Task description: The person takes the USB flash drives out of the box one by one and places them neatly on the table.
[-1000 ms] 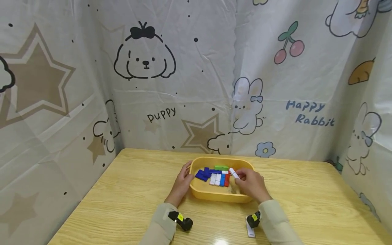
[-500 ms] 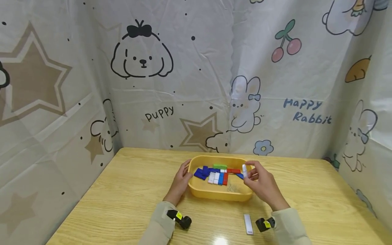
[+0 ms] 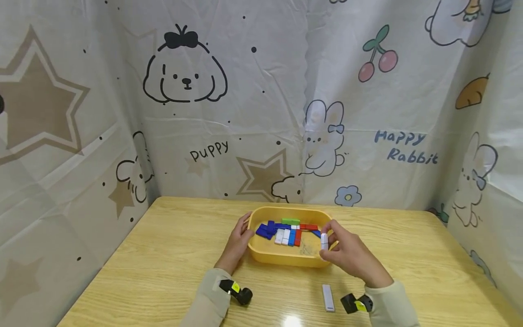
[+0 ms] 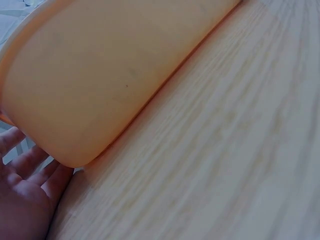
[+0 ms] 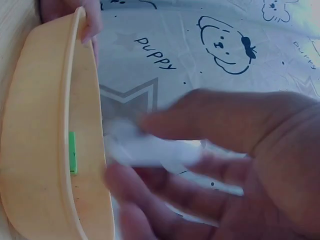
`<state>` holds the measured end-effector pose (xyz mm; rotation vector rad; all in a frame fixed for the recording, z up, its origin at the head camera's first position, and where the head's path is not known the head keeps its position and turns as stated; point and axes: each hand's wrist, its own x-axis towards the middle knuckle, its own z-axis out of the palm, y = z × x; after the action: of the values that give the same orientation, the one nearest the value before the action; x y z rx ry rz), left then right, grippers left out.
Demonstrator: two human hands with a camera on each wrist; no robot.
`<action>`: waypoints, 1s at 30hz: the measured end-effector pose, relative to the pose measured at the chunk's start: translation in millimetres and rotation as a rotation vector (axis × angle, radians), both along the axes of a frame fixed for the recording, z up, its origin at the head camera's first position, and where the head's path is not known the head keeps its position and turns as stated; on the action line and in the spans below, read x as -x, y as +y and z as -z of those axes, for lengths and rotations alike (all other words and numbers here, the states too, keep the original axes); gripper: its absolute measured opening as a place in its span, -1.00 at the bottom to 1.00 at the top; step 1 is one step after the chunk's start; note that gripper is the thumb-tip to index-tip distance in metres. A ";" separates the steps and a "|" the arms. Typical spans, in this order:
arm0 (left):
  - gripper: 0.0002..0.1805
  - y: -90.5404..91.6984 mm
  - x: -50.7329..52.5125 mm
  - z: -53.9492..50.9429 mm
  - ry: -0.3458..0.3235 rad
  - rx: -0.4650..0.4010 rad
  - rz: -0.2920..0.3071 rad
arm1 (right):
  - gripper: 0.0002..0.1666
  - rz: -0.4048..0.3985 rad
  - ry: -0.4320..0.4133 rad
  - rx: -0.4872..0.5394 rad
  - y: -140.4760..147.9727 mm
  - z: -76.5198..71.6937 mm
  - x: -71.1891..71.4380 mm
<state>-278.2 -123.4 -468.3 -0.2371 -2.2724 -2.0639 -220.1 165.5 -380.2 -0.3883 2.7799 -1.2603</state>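
A yellow tray point(image 3: 282, 260) stands on the table, its left end gripped by my left hand point(image 3: 236, 245) with the thumb at the rim. In the left wrist view, the fingers of that hand point(image 4: 25, 200) lie against the tray wall point(image 4: 100, 85). My right hand point(image 3: 353, 255) pinches a white piece point(image 3: 324, 241) between thumb and fingers at the tray's right end. The right wrist view shows this white piece point(image 5: 150, 149) blurred. White, blue and red pieces point(image 3: 298, 237) lie side by side inside the tray, near dark blue pieces point(image 3: 265, 230) and a green one point(image 3: 290, 221).
One long white piece point(image 3: 328, 298) lies on the wooden table point(image 3: 163, 272) in front of the tray, left of the right wrist's camera. A patterned cloth point(image 3: 253, 113) hangs behind the table and along both sides.
My right hand has moved from over the tray's inside to its right end, turning the white piece upright. Red and blue pieces it had covered show now. My left hand keeps its grip.
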 end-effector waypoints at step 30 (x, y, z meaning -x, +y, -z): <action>-0.36 -0.4 2.9 3.5 -0.003 -0.034 0.008 | -0.87 -0.406 -0.244 -0.129 -5.3 26.7 -0.4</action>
<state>-281.0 -123.8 -471.8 -0.2413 -2.2394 -2.1062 -219.6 160.1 -406.9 -0.6946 2.4003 -0.9576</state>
